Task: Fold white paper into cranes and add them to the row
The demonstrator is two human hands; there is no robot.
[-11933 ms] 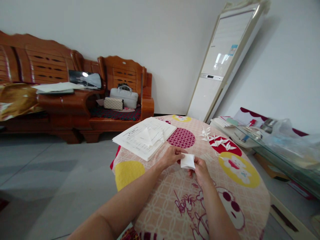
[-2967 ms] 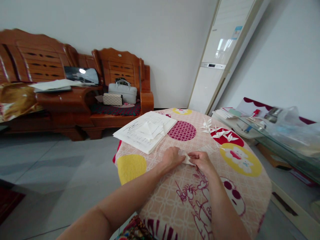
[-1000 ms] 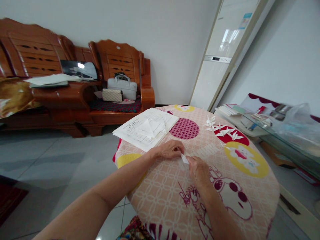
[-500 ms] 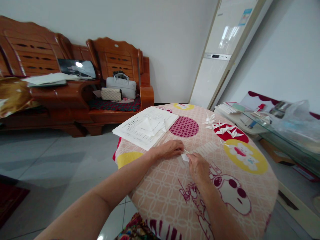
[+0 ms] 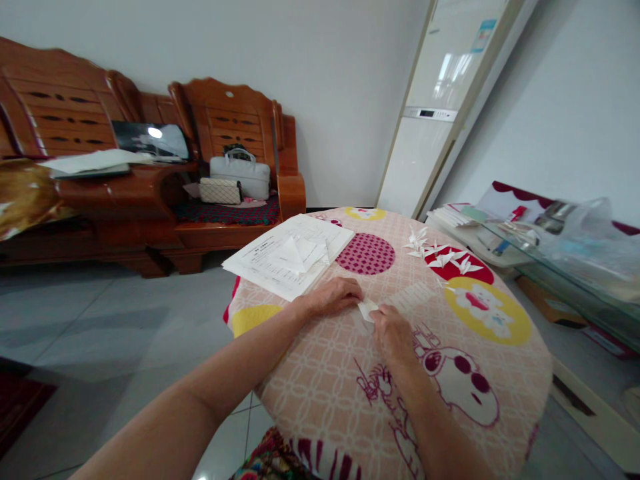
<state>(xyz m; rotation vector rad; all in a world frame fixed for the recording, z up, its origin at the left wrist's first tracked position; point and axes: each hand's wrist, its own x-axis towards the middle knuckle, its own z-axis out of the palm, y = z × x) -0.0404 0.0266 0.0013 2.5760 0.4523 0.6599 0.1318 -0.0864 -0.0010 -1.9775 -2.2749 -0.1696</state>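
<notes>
A small folded piece of white paper (image 5: 367,309) lies between my hands near the middle of the round table. My left hand (image 5: 337,295) has its fingers closed at the paper's left edge. From the right, my right hand (image 5: 393,325) pinches the other edge. Just beyond is a strip of printed paper (image 5: 411,297) lying flat on the cloth. Several white folded paper cranes (image 5: 445,257) rest at the far right. To the left sits a stack of printed sheets (image 5: 265,263), with a folded white paper triangle (image 5: 293,255) on top.
A patterned cloth (image 5: 320,373) covers the table. At the right stands a glass-topped stand (image 5: 530,253) holding papers and a plastic bag (image 5: 590,233). Behind are a wooden chair (image 5: 230,120) with bags on its seat and a tall white air conditioner (image 5: 425,140).
More of the folded paper's white face now shows between my hands; earlier a thin edge of it stood up. My hands have stayed in nearly the same place, and the view has shifted slightly.
</notes>
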